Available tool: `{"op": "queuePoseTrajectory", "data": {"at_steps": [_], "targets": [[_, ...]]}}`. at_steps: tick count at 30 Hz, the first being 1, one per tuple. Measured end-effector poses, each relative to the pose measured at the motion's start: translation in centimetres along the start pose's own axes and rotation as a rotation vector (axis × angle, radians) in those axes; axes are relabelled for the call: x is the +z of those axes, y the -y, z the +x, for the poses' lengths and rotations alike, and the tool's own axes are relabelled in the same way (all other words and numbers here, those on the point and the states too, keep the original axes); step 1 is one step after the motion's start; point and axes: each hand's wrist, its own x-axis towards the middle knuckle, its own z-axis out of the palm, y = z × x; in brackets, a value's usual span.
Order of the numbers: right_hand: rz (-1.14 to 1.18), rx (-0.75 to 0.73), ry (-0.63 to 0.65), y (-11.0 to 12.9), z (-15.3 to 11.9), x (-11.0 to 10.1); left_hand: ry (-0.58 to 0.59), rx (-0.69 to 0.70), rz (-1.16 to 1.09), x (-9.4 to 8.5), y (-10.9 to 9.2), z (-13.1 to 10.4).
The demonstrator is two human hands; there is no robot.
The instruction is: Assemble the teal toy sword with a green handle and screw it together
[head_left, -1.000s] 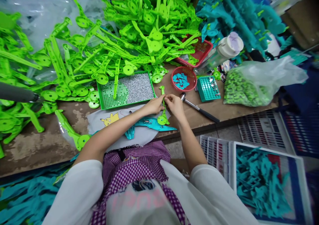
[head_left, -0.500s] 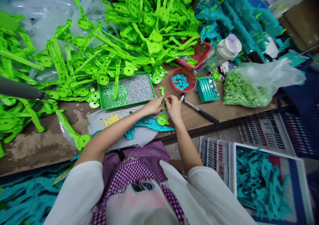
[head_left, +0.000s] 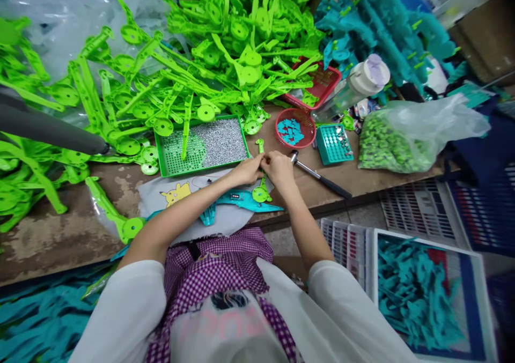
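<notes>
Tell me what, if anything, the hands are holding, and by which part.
A green plastic piece, held by its narrow middle, between the small end and the round disc, in the left hand and right hand.

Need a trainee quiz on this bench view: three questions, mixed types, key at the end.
1. True or false: the left hand and right hand are both at one lime-green, disc-ended plastic part.
2. Fill in: the small teal plastic pieces lie in a round ___ basket.
3. Relative to the right hand, the metal hammer with the black handle lies: A) left, B) right, C) underneath.

Key: 1 true; 2 red; 3 B.
</notes>
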Motion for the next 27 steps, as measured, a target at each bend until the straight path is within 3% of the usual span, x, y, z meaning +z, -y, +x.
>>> {"op": "queuePoseTrajectory", "data": {"at_steps": [3, 10, 17, 27], "targets": [[0.055, 0.042, -0.051, -0.2, 0.1, 0.5, -0.01, 0.014, -0.005, 0.1, 0.1, 0.0], [0.499, 0.051, -0.036, -1.7, -0.5, 1.2, -0.028, 0.008, 0.001, 0.5, 0.6, 0.2], [0.385, -0.007, -0.224, -1.2, -1.0, 2.2, -0.049, 0.036, 0.013, 0.6, 0.7, 0.2], [0.208, -0.039, -0.145, -1.4, 0.4, 1.7, -0.036, 0.02, 0.004, 0.5, 0.6, 0.2]]}}
